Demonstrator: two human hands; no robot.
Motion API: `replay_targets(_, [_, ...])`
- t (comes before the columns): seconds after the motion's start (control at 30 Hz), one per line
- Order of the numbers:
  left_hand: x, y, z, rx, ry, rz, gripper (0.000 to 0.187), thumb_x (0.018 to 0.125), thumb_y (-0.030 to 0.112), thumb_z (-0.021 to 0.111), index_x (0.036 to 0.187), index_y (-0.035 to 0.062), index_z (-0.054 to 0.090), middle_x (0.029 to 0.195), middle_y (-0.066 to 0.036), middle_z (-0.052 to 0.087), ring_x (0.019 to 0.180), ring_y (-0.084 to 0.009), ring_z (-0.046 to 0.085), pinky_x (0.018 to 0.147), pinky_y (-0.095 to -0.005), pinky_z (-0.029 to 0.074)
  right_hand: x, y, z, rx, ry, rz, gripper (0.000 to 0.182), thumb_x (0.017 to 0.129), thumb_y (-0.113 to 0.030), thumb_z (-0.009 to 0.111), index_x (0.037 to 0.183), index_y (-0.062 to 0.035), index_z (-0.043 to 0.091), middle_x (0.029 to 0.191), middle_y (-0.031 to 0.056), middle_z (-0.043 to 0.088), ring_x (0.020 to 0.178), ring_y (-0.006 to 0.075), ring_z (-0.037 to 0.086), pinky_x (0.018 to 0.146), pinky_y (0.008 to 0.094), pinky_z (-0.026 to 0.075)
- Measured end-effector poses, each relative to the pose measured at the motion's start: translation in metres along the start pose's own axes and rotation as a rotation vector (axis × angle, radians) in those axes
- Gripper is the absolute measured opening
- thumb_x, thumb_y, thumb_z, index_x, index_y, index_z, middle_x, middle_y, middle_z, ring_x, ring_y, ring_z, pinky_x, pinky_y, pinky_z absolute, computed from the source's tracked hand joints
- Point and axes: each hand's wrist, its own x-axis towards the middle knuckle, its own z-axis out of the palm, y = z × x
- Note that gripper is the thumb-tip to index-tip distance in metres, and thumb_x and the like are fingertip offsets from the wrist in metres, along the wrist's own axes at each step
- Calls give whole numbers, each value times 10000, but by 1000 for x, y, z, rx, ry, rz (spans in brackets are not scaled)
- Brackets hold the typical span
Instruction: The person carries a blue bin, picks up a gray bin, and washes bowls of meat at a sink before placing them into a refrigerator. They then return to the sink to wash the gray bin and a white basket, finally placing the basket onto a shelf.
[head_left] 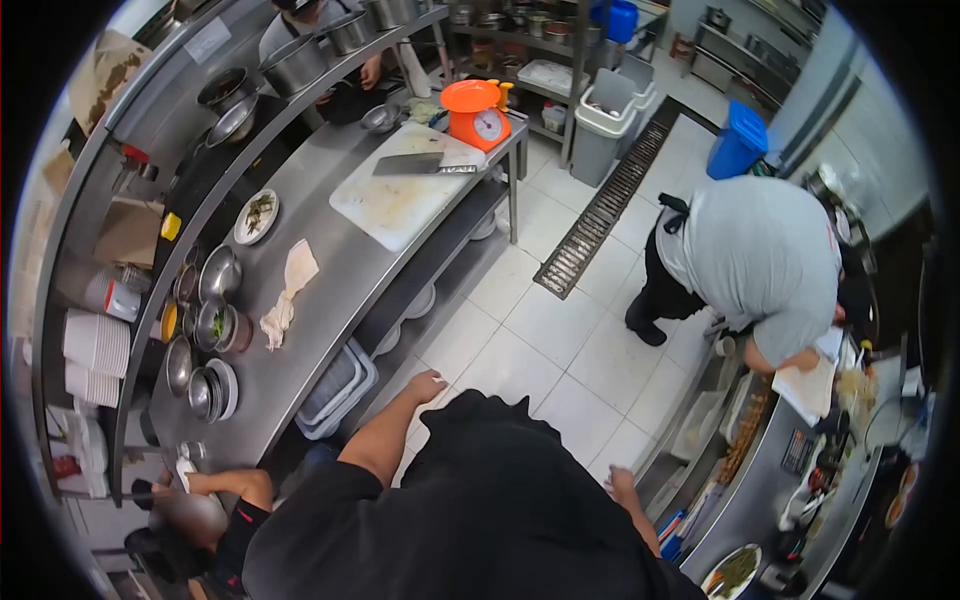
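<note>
My left hand (427, 386) hangs over the tiled floor, just off the steel counter (345, 250). Its fingers are curled in and nothing shows in them. On the other side of my body, my right hand (620, 482) is low near the right-hand counter, its fingers slightly apart and no object visible in it. Closest to my left hand are grey plastic tubs (340, 395) on the shelf under the counter. A crumpled cloth (290, 290) lies on the steel top, with a plate of food (257, 217) and several metal bowls (220, 273) beyond it.
A cleaver (410, 164) rests on a white cutting board (380, 200) beside an orange scale (478, 115). One person in a grey shirt (750, 245) bends over the right counter. Another person's arm (235, 485) is at lower left. A drain grate (600, 215) crosses the floor.
</note>
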Motion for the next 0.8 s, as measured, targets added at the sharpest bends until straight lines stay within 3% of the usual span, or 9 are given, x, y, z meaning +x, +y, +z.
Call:
replay_targets(0.07, [-5,-1,2,-147,91,-108,620,835,461,653,1275,25,631,1275,-228,637,1202,-367,601,1043,-412,466,19,-115,-18,241,44,116,369,939,-346,599,1185,-75,558,1063,114,599,848,212,619,665,383,531])
replay_targets(0.17, [-7,-1,-15,-356,153,-290,609,838,443,667,1281,28,619,1255,-218,651,1176,-349,620,1004,-401,490,58,-246,-24,195,-69,-39,385,928,-325,608,1227,-91,542,1106,100,610,895,241,635,699,405,537])
replay_targets(0.27, [5,36,-46,-595,190,-326,593,836,420,676,1282,35,614,1229,-214,662,1149,-343,632,982,-398,501,95,-351,-4,135,-171,-115,410,934,-343,614,1253,-94,543,1139,100,615,941,240,641,736,411,547])
replay_targets(0.4, [88,70,-79,-352,382,-49,559,866,429,677,1260,37,620,1191,-215,669,1124,-341,643,960,-415,508,107,-455,32,51,-227,-142,428,948,-366,615,1275,-93,570,1153,99,628,980,233,643,780,405,559])
replay_targets(0.57, [154,154,-171,-527,277,60,462,919,360,648,1249,38,626,1185,-193,679,1122,-345,643,961,-411,502,109,-580,61,-85,-316,-140,422,970,-366,600,1285,-88,578,1148,79,642,973,220,659,791,389,562])
replay_targets(0.63, [187,132,-166,-634,250,94,425,918,339,642,1195,17,649,1156,-226,679,1101,-354,648,946,-411,503,116,-613,70,-73,-319,-194,410,972,-357,603,1273,-78,587,1141,79,648,960,216,667,775,382,568])
replay_targets(0.73, [210,76,-129,-491,264,-165,440,898,300,648,1180,-38,652,1115,-257,692,1084,-370,666,931,-441,504,156,-639,71,-52,-260,-180,406,962,-369,622,1228,-63,620,1111,79,664,916,204,677,708,358,572])
replay_targets(0.77, [193,71,-135,-512,326,-130,428,891,300,657,1119,-61,679,1097,-267,696,1075,-380,667,946,-438,503,158,-657,72,-126,-251,-193,407,957,-379,626,1212,-61,632,1100,77,667,906,202,677,679,348,568])
replay_targets(0.8, [206,15,-88,-203,531,-87,450,898,317,676,1132,-67,677,1145,-265,685,1072,-381,667,951,-423,511,158,-671,77,-219,-262,-200,409,952,-388,630,1195,-60,643,1088,75,669,895,199,677,651,339,563])
